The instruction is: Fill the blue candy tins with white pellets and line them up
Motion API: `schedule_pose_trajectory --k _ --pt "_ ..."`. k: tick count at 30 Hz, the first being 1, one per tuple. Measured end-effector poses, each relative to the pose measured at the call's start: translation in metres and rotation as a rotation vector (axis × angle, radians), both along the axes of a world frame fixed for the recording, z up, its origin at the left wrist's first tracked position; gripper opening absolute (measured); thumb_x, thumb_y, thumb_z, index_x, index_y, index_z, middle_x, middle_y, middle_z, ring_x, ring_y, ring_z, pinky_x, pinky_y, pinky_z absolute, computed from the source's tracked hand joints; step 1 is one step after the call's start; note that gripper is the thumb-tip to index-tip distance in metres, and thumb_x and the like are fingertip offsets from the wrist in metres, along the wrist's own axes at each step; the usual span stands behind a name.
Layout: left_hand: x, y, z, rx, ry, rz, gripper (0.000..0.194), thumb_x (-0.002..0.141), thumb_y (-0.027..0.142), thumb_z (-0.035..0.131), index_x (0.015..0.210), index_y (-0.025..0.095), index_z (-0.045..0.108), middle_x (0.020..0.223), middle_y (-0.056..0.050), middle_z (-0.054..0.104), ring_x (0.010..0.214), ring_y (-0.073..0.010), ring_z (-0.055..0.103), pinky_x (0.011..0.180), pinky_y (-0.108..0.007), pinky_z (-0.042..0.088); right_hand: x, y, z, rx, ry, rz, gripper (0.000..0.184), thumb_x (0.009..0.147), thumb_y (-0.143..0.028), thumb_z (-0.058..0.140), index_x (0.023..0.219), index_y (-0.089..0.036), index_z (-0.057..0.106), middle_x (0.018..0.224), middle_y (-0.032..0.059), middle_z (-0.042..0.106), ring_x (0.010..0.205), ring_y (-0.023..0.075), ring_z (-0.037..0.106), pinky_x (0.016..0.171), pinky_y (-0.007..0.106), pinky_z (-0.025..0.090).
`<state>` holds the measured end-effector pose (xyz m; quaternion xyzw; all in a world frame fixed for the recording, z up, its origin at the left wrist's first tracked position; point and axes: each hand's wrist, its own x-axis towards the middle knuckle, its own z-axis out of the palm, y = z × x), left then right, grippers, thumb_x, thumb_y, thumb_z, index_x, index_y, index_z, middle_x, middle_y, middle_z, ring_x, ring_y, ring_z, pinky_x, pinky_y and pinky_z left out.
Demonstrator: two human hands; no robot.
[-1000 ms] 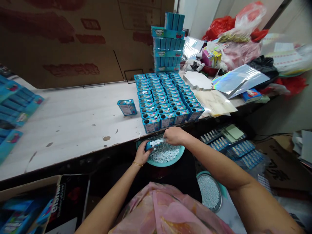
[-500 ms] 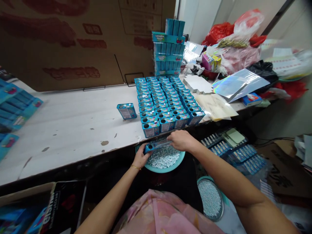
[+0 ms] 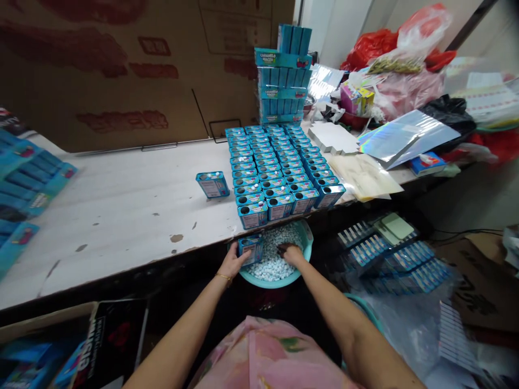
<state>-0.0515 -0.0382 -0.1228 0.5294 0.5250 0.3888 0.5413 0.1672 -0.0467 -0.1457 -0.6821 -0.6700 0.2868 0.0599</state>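
My left hand [image 3: 232, 262] is closed around a small blue candy box [image 3: 250, 248] at the left side of a teal bowl [image 3: 307, 254]. White candies [image 3: 271, 270] fill much of this bowl. My right hand [image 3: 290, 253] reaches into the candies from the right; its fingertips are shadowed and partly buried, so their closure is unclear. Just beyond, on the white table, stand rows of similar blue boxes [image 3: 279, 167] with dark openings on top. A few white candies lie on some of their tops. One blue box [image 3: 213, 185] stands apart to the left of the rows.
Stacked display packs [image 3: 284, 81] rise behind the rows, beside a big cardboard carton [image 3: 141, 75]. More packs [image 3: 32, 173] sit at the far left. White card sheets [image 3: 330, 136], plastic bags and foil sheets crowd the right. Filled trays [image 3: 377, 243] lie below the table at right.
My right hand has moved off the box, where a clear strip-like thing showed, and down into the candies. My left hand has turned the box so its printed side faces me.
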Motion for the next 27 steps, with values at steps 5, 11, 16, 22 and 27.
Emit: schedule_pose_trajectory --k 5,11,16,22,27 --pt "0.008 -0.01 0.005 -0.025 -0.153 -0.042 0.057 0.058 0.041 0.066 0.105 0.017 0.045 0.103 -0.009 0.059 0.095 -0.0223 0.056 0.085 -0.041 0.044 0.018 0.003 -0.015 -0.016 0.229 -0.023 0.042 0.069 -0.024 0.055 0.11 -0.018 0.057 0.113 0.0043 0.058 0.105 0.0169 0.05 0.087 0.023 0.038" --pt "-0.012 -0.02 0.018 0.082 -0.134 -0.015 0.057 0.061 0.037 0.064 0.109 0.017 0.042 0.105 -0.008 0.057 0.096 -0.0214 0.055 0.087 -0.041 0.041 0.023 -0.001 -0.004 0.009 0.429 -0.069 0.04 0.069 -0.018 0.05 0.108 -0.012 0.058 0.095 0.004 0.065 0.08 0.0158 0.058 0.067 0.025 0.045" --pt "-0.025 -0.018 0.023 0.235 0.118 0.021 0.049 0.062 0.035 0.062 0.104 0.016 0.045 0.1 -0.006 0.056 0.092 -0.0195 0.054 0.087 -0.037 0.04 0.042 -0.013 0.041 0.029 0.672 -0.063 0.037 0.062 -0.02 0.053 0.097 -0.011 0.063 0.071 0.0014 0.063 0.055 0.0104 0.05 0.053 0.023 0.039" --pt "-0.005 -0.016 0.024 0.336 0.291 -0.036 0.043 0.064 0.034 0.057 0.102 0.015 0.047 0.093 -0.004 0.057 0.087 -0.0179 0.053 0.083 -0.032 0.04 0.046 -0.021 0.1 0.007 0.625 0.048 0.04 0.063 -0.024 0.055 0.1 -0.013 0.063 0.07 0.001 0.064 0.056 0.0116 0.05 0.054 0.023 0.038" --pt "0.011 -0.014 0.019 0.372 0.358 -0.049 0.044 0.064 0.031 0.055 0.104 0.015 0.048 0.102 -0.007 0.056 0.094 -0.0204 0.052 0.086 -0.034 0.039 0.031 -0.02 0.148 0.136 0.174 0.291 0.032 0.066 -0.027 0.054 0.095 -0.02 0.066 0.09 0.0036 0.066 0.086 0.0198 0.057 0.073 0.026 0.04"
